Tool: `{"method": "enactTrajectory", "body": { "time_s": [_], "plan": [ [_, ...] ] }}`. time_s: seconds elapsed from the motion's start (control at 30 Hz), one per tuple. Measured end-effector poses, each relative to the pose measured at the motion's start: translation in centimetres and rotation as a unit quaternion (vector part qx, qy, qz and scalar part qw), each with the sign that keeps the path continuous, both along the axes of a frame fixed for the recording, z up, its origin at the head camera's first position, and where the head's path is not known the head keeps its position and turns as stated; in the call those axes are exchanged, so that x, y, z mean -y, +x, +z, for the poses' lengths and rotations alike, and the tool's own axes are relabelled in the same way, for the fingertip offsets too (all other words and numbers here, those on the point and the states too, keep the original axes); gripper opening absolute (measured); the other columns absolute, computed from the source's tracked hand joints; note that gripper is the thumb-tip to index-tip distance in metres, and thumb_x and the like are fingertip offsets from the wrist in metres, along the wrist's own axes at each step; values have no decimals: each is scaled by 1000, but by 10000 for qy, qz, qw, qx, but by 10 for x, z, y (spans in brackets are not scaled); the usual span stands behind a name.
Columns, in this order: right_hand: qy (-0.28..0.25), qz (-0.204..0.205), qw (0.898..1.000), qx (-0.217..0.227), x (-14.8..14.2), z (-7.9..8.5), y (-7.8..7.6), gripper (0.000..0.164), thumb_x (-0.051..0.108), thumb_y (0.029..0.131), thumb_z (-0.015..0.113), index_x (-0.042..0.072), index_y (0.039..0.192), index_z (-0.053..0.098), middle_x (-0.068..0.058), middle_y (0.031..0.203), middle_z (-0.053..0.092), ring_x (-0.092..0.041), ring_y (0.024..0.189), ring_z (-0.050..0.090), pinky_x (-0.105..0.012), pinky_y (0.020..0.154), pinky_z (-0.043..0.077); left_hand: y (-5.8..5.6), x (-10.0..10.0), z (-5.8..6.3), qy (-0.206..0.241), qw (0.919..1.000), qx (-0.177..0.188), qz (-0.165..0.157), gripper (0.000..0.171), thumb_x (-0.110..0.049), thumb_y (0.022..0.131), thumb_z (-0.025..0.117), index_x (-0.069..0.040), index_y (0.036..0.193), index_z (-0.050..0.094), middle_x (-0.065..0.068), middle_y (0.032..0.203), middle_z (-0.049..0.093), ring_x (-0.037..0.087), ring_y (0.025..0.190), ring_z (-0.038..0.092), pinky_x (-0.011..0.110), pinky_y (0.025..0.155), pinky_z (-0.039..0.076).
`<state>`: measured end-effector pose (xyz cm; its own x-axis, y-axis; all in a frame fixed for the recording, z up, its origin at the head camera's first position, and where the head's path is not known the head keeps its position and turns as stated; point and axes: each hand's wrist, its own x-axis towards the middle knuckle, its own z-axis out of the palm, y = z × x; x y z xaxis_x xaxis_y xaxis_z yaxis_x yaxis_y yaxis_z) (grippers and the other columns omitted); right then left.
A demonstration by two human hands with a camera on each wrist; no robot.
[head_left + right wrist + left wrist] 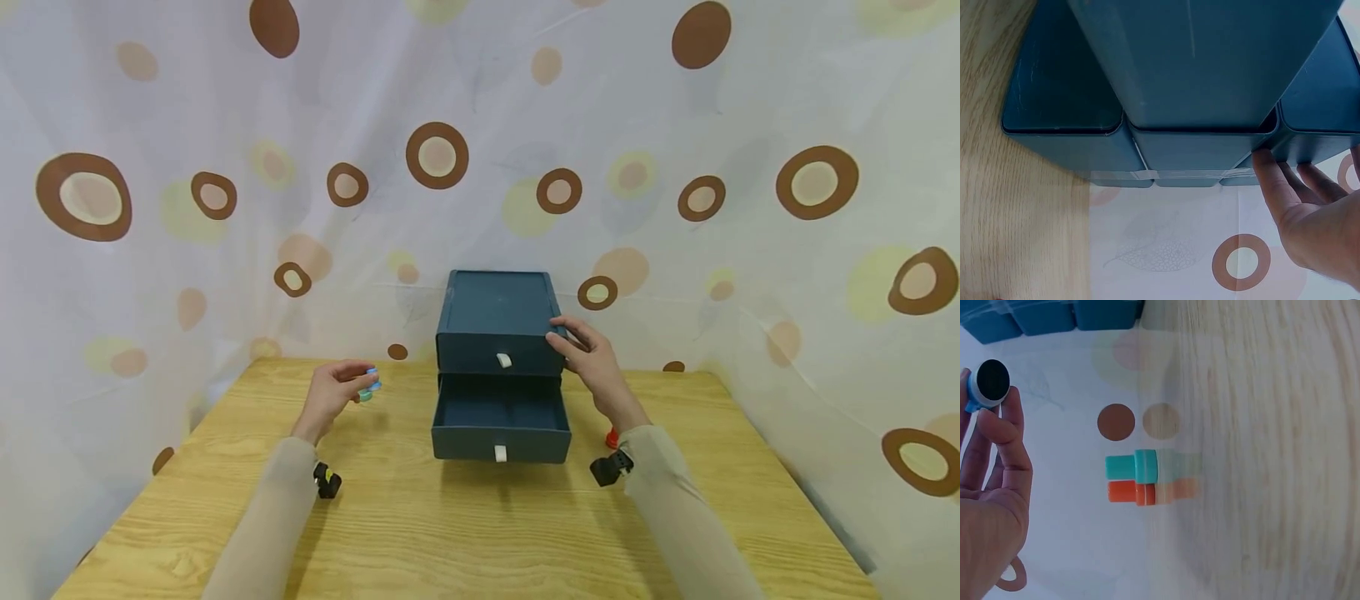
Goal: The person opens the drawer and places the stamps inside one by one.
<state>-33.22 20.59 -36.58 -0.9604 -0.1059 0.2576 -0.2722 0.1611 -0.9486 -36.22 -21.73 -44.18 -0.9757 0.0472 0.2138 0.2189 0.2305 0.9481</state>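
My left hand (330,398) is raised at the left of the table and pinches a small blue stamp (992,380) by its sides. The stamp has a white rim, and its dark round face shows in the left wrist view. Beyond that hand a teal stamp-shaped piece (1132,466) and an orange one (1132,492) stand side by side. My right hand (597,367) rests with extended fingers against the right front corner of a dark blue drawer cabinet (498,300). Its middle drawer (501,444) is pulled out, with a bare floor visible; the top drawer (472,354) is closed.
A red piece (612,437) sits by my right wrist, partly hidden. The wooden table (480,533) meets a curtain (480,75) with brown circles at its back and sides. White tabs mark the drawer fronts.
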Motion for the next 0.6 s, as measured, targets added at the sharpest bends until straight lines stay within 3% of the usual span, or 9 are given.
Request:
{"method": "enactTrajectory", "body": {
  "time_s": [0.23, 0.47, 0.6],
  "plan": [
    [15, 11, 10000, 20, 2, 2, 1, 51, 39, 97, 61, 12, 139, 50, -5, 159, 31, -33, 148, 27, -58, 111, 35, 2, -10, 6, 280, 9995, -62, -88, 35, -23, 87, 76, -3, 115, 70, -3, 103, 71, 9, 77, 63, 29, 64, 55],
    [7, 3, 10000, 32, 2, 1, 2, 49, 37, 97, 61, 12, 138, 51, -6, 158, 33, -32, 147, 29, -58, 111, 35, 4, -21, 14, 408, 9980, -296, -386, 38, -21, 89, 74, 3, 118, 67, -7, 99, 72, 8, 74, 61, 25, 55, 51],
    [19, 3, 10000, 32, 2, 2, 1, 51, 39, 97, 61, 12, 139, 50, -5, 158, 32, -32, 148, 28, -58, 111, 34, 8, -28, 22, 422, 9962, -479, -591, 38, -21, 90, 72, 4, 119, 65, 4, 108, 73, 9, 77, 62, 26, 53, 51]
  ]
}}
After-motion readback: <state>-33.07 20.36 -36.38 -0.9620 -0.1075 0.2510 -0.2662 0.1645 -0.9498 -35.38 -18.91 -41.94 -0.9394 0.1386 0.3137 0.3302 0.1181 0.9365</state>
